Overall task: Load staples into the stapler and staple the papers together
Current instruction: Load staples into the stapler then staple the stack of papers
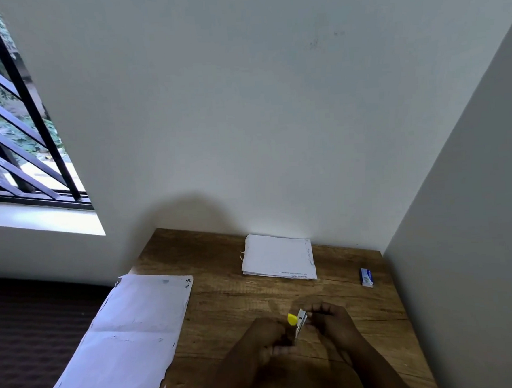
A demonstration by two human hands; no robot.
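You've got both hands closed on the stapler (298, 321) low over the tabletop (225, 300), left hand (269, 335) steadying, right hand (328, 318) prob. working staples in, w/ staple box (366, 276) far right and papers (278, 257) parked at back.

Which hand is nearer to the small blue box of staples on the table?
Right. The right hand is nearer, below and left of the blue box. The left hand lies farther left, beyond the stapler both hands hold.
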